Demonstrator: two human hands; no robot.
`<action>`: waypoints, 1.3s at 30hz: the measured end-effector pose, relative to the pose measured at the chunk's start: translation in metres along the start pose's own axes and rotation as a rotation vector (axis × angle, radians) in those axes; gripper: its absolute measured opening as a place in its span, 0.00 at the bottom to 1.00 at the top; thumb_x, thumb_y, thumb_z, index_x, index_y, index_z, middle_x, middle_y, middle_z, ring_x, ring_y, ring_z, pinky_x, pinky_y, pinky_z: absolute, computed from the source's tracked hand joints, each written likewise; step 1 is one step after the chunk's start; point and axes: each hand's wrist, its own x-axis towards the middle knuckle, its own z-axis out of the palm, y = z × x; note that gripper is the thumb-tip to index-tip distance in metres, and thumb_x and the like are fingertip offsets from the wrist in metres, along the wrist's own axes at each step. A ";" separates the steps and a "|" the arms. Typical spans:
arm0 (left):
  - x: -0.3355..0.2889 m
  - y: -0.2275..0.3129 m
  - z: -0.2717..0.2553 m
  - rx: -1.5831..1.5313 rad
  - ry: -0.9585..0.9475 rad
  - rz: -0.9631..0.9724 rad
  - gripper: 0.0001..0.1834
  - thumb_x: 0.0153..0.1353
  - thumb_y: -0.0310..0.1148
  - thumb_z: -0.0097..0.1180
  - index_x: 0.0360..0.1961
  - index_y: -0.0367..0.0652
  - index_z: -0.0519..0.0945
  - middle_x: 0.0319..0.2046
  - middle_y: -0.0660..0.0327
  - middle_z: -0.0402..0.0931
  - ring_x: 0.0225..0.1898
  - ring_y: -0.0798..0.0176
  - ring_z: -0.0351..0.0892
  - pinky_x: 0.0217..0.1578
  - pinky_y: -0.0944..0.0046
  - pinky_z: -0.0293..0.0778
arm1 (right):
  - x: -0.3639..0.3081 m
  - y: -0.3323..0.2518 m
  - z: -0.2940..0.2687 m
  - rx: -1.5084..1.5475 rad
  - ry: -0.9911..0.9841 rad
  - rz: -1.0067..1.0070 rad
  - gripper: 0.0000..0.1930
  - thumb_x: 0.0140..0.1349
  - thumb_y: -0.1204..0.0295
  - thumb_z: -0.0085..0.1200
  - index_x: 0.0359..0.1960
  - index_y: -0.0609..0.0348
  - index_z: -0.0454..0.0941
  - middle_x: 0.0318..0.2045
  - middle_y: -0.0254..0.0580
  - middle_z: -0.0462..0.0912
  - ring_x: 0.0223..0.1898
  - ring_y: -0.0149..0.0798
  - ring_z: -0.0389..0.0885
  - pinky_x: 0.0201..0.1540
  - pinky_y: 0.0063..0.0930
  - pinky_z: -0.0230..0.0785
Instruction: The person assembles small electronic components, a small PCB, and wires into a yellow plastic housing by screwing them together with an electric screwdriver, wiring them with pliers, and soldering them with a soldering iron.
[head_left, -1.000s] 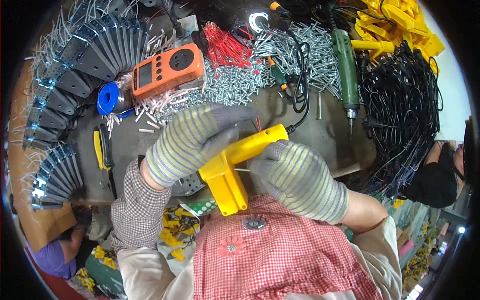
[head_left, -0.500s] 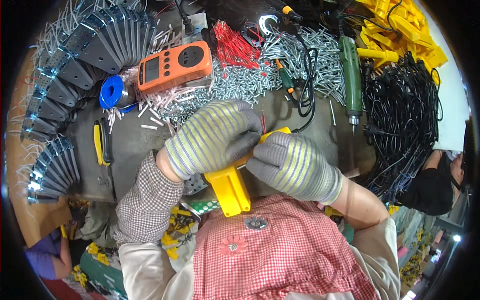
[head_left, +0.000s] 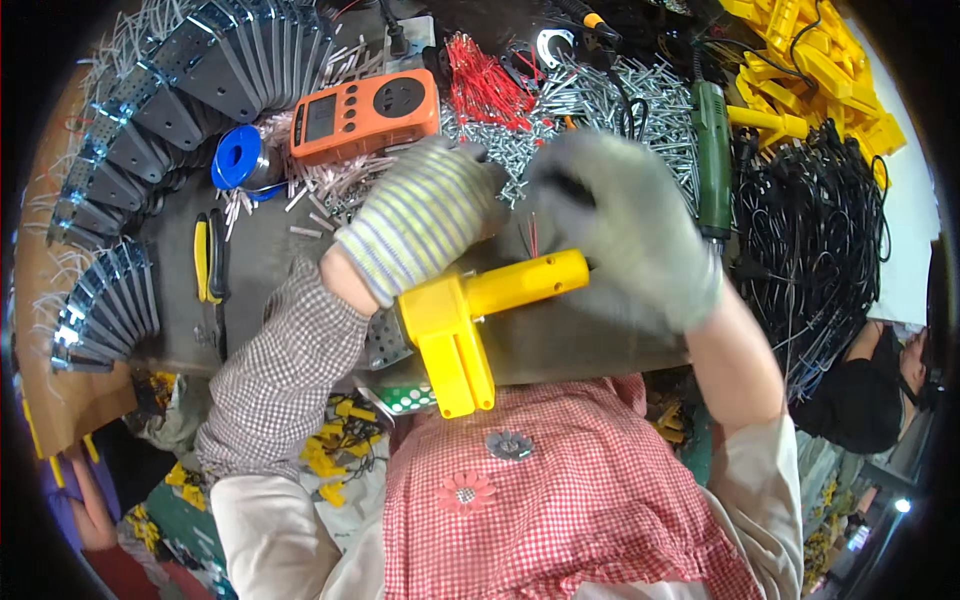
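Note:
A yellow plastic housing (head_left: 450, 345) with a tubular handle (head_left: 530, 283) lies across the bench's near edge, with a small screw showing by the joint. Neither hand appears to grip it. Beyond it, my gloved left hand (head_left: 425, 215) is over the near side of the loose screws (head_left: 510, 160); its fingers look curled in, and their tips are hidden. My gloved right hand (head_left: 625, 225), smeared by motion, is raised right of it, near the screw pile; what its fingers hold cannot be seen. Thin red wires (head_left: 533, 237) rise behind the handle.
Grey metal brackets (head_left: 215, 80) line the left. Nearby are a blue solder spool (head_left: 237, 158), yellow-handled pliers (head_left: 208, 260) and an orange meter (head_left: 365, 115). A green electric screwdriver (head_left: 712, 150), bundled black cables (head_left: 810, 230) and yellow housings (head_left: 810, 60) fill the right.
Both hands have left the yellow housing and moved away from me, the right one also rightward. The housing's handle is now uncovered. The green-handled screwdriver beside the screws is now mostly hidden behind my right hand.

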 end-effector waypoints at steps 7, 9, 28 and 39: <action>-0.001 -0.004 -0.013 -0.076 0.021 -0.127 0.10 0.53 0.29 0.71 0.38 0.45 0.87 0.40 0.57 0.84 0.47 0.52 0.85 0.49 0.52 0.81 | 0.054 0.041 0.057 -0.384 -0.131 -0.008 0.16 0.62 0.72 0.63 0.52 0.57 0.83 0.44 0.52 0.88 0.51 0.57 0.87 0.54 0.50 0.80; -0.026 -0.006 -0.027 -0.453 0.278 -0.238 0.13 0.51 0.22 0.73 0.37 0.42 0.83 0.37 0.57 0.84 0.43 0.51 0.85 0.49 0.53 0.81 | 0.054 0.040 0.058 -0.339 -0.108 -0.081 0.16 0.61 0.70 0.66 0.50 0.59 0.83 0.41 0.53 0.86 0.47 0.59 0.86 0.53 0.49 0.79; -0.073 0.014 -0.030 -0.517 0.190 -0.444 0.11 0.57 0.31 0.72 0.42 0.45 0.88 0.39 0.59 0.84 0.48 0.49 0.85 0.55 0.52 0.78 | -0.016 -0.023 0.011 1.041 -0.072 0.398 0.10 0.61 0.77 0.72 0.43 0.64 0.89 0.34 0.39 0.91 0.37 0.31 0.89 0.48 0.25 0.84; 0.007 0.001 0.009 0.138 -0.093 -0.167 0.09 0.57 0.32 0.69 0.39 0.48 0.92 0.39 0.58 0.86 0.46 0.53 0.88 0.44 0.52 0.83 | -0.095 -0.060 0.050 1.262 -0.199 0.427 0.09 0.57 0.83 0.74 0.40 0.61 0.92 0.39 0.39 0.92 0.42 0.32 0.90 0.50 0.26 0.84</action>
